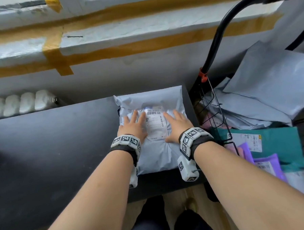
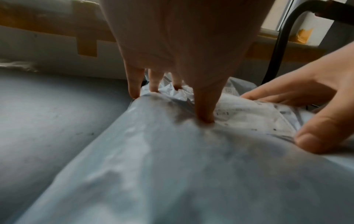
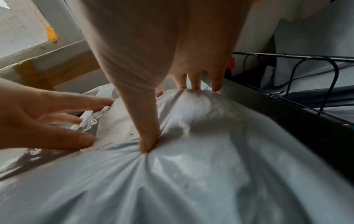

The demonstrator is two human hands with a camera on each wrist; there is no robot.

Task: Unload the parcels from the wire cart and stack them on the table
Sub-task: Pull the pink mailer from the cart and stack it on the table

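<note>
Your left hand (image 1: 133,125) and your right hand (image 1: 177,125) both lie flat on the grey parcel (image 1: 154,150), with the fingers straight and spread, so neither hand grips it; they only press on its top. The two hands are on either side of the white shipping label (image 1: 155,122) that is stuck on the parcel, the left hand partly over the label's left edge. In the wrist views your fingertips (image 2: 205,118) push small dents into the soft plastic, and it wrinkles around your right thumb (image 3: 147,145). The parcel rests on the dark table (image 1: 52,146), at the table's right end, and its far edge reaches the table's back edge. Just beside the table's right end stands the wire cart (image 1: 215,101) with its black handle (image 1: 219,35). Inside the cart there are more parcels: grey bags (image 1: 269,84) on top, and nearer to you a green one (image 1: 279,143) and purple ones (image 1: 266,161).
</note>
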